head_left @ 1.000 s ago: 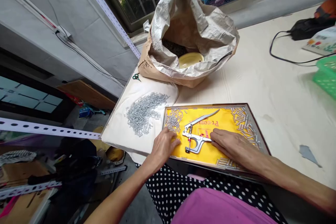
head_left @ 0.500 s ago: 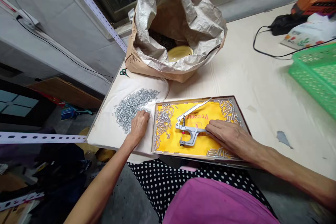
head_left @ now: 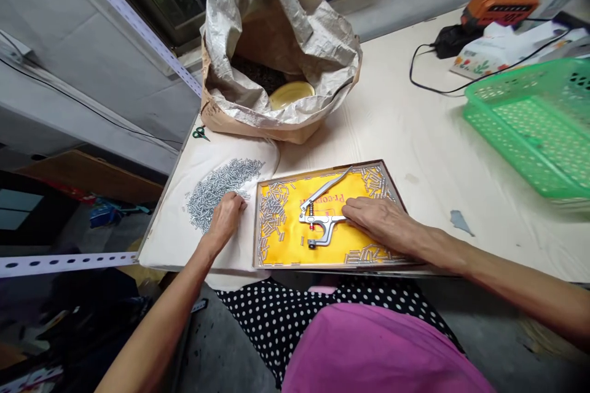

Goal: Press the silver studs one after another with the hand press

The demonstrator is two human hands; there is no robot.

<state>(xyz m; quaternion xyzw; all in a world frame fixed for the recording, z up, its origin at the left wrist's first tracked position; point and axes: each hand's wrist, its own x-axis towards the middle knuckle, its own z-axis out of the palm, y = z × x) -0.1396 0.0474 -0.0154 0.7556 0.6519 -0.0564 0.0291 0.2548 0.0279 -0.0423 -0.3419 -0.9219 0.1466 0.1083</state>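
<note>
My left hand [head_left: 225, 216] is closed, thumb and fingers pinched together at the right edge of a pile of small grey metal pins [head_left: 216, 190]. Whatever lies between its fingertips is too small to make out. My right hand [head_left: 382, 219] wraps round the lower handle of grey snap pliers [head_left: 325, 221] above a shallow tray [head_left: 256, 227] with a yellow lining [head_left: 286, 252]. The pliers' upper handle stands raised and the jaws are apart. Small ribbed metal pieces [head_left: 273, 212] lie in the tray's corners, and one single piece [head_left: 302, 240] lies left of the jaws.
Behind the pile stands a large open sack [head_left: 267, 129] with a yellow bowl [head_left: 292, 93] inside. Green-handled scissors [head_left: 201, 133] lie at the table's left edge. To the right are a green basket [head_left: 502, 147], a black cable [head_left: 415, 77] and an orange device [head_left: 500, 7].
The camera view has turned to the right. My left hand has drawn back slightly from the pile, fingers still pinched. The pliers have shifted a little right, away from the single metal piece.
</note>
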